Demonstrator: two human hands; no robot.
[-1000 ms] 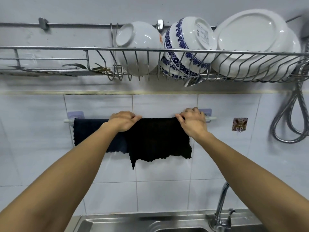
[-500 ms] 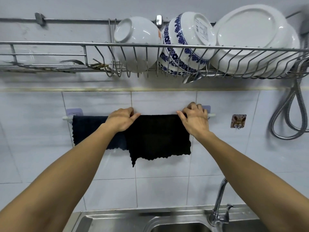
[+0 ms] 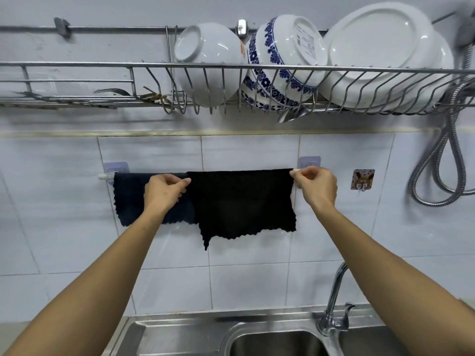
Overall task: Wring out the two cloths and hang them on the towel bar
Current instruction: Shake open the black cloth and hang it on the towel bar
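Observation:
A black cloth [image 3: 244,204] hangs spread over the white towel bar [image 3: 104,176] on the tiled wall. A dark blue cloth [image 3: 129,199] hangs on the same bar to its left, its right part tucked behind the black one. My left hand [image 3: 164,190] pinches the black cloth's top left corner. My right hand [image 3: 317,186] pinches its top right corner at the bar's right end. The bar shows only at its left tip; the cloths cover the remainder.
A wire dish rack [image 3: 231,66] with bowls and plates hangs above the bar. A coiled metal hose [image 3: 437,160] hangs at the right, next to a small wall hook [image 3: 362,179]. Below are a steel sink [image 3: 270,340] and a tap [image 3: 334,299].
Both hands have slid apart along the bar, the right one further right, and the black cloth is now stretched wider and flatter.

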